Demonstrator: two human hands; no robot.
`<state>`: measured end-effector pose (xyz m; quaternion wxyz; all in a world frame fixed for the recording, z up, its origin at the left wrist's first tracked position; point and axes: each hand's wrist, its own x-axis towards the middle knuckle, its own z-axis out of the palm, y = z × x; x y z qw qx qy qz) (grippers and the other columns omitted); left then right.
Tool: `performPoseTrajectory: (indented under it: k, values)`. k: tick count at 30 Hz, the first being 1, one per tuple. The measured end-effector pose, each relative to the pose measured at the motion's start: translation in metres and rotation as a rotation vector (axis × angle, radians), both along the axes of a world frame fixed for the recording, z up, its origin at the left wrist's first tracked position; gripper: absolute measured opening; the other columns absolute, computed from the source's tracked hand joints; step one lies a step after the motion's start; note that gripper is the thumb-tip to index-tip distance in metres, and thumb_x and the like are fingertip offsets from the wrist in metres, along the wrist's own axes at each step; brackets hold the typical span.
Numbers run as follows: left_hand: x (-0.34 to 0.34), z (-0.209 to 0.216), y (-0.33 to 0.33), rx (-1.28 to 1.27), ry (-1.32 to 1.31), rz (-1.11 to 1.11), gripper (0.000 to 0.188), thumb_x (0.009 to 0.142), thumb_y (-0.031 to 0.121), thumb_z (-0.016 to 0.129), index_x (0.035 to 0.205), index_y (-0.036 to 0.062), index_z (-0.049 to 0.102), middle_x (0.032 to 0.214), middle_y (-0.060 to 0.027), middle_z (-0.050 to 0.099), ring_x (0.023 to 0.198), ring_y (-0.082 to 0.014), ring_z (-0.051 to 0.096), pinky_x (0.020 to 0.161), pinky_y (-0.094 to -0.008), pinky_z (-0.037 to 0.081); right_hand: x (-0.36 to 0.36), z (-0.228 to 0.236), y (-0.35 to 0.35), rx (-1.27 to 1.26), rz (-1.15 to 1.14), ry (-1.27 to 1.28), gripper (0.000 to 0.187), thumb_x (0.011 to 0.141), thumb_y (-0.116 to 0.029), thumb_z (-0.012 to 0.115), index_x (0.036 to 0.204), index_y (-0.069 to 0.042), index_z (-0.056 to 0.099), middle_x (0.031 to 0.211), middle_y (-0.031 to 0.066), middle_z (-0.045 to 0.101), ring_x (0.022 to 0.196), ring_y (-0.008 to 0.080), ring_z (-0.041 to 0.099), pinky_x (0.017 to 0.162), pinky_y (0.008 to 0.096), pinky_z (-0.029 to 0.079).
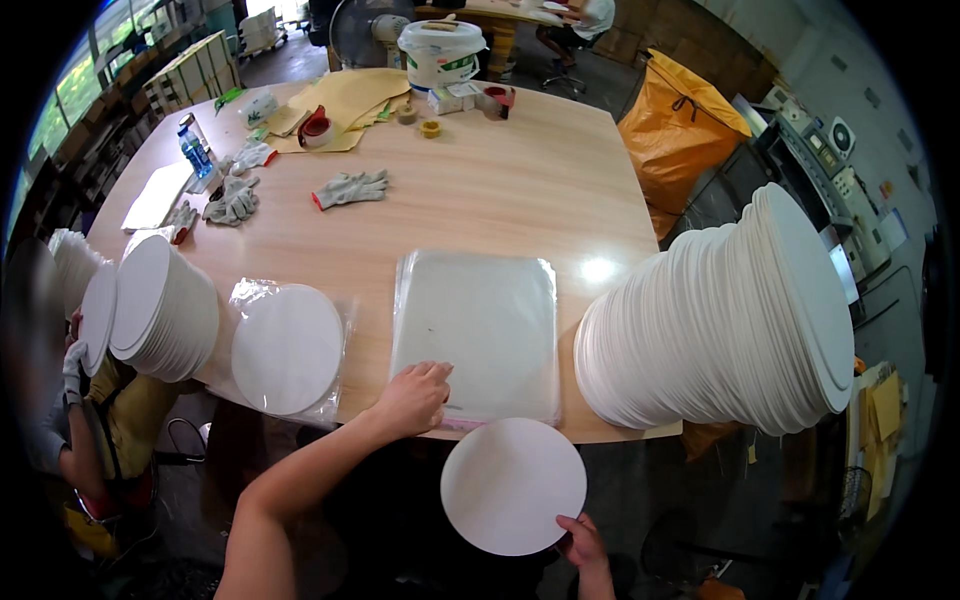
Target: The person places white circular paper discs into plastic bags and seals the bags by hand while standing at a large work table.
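A stack of clear plastic bags (478, 310) lies flat on the table in front of me. My left hand (414, 398) rests on the near left part of this stack, fingers bent and drawn together at the top bag; its thumb is mostly hidden. Just past the table's near edge, my right hand (581, 541) grips a round white disc (513, 487) by its lower right rim, thumb on top. To the left, another white disc (287, 349) sits inside a clear bag. A tall leaning stack of white discs (700, 320) stands at the right.
At far left, a person's gloved hand (75, 365) is beside another disc stack (180, 310). Work gloves (350, 189), tape rolls (316, 128), bottles (193, 150), brown paper (350, 100) and a white bucket (440, 55) occupy the far table. An orange sack (675, 130) stands beyond its right edge.
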<state>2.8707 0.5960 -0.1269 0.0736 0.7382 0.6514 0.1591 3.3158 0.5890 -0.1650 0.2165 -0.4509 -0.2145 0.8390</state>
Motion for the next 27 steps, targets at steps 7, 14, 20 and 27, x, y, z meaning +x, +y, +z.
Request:
performPoseTrajectory:
  k: [7, 14, 20, 27]
  values:
    - [0.013, -0.018, 0.016, -0.112, 0.266, 0.028, 0.039, 0.074, 0.017, 0.074, 0.107, 0.0014, 0.061, 0.119, -0.0182, 0.058, 0.11, -0.0311, 0.057, 0.09, -0.0413, 0.049, -0.032, -0.01, -0.006, -0.014, 0.143, 0.075, 0.03, 0.096, -0.008, 0.061, 0.124, 0.004, 0.062, 0.111, 0.0124, 0.071, 0.094, 0.0229, 0.07, 0.077, 0.0372, 0.059]
    - [0.007, 0.004, 0.018, -0.053, 0.111, -0.026, 0.036, 0.077, 0.017, 0.074, 0.105, 0.0005, 0.061, 0.116, -0.0176, 0.059, 0.104, -0.0309, 0.06, 0.09, -0.0404, 0.049, -0.064, 0.001, -0.007, -0.06, 0.128, 0.104, 0.031, 0.098, -0.012, 0.06, 0.125, 0.001, 0.061, 0.108, 0.0098, 0.07, 0.087, 0.0204, 0.07, 0.07, 0.0344, 0.058]
    - [0.02, -0.013, 0.028, -0.097, 0.292, 0.038, 0.029, 0.08, 0.015, 0.071, 0.103, 0.0011, 0.061, 0.11, -0.0174, 0.06, 0.099, -0.03, 0.061, 0.088, -0.0404, 0.05, -0.063, 0.001, 0.001, -0.027, 0.214, 0.114, 0.026, 0.098, -0.014, 0.06, 0.12, 0.0, 0.062, 0.099, 0.0087, 0.071, 0.079, 0.0189, 0.069, 0.063, 0.0332, 0.057]
    - [0.002, -0.014, 0.033, -0.021, 0.019, 0.097, 0.019, 0.086, 0.008, 0.062, 0.104, 0.0017, 0.061, 0.105, -0.0153, 0.061, 0.102, -0.0304, 0.06, 0.09, -0.0419, 0.049, -0.084, 0.002, -0.003, -0.055, 0.11, 0.095, 0.025, 0.1, -0.016, 0.06, 0.121, -0.002, 0.062, 0.1, 0.008, 0.072, 0.08, 0.0197, 0.07, 0.062, 0.0337, 0.058]
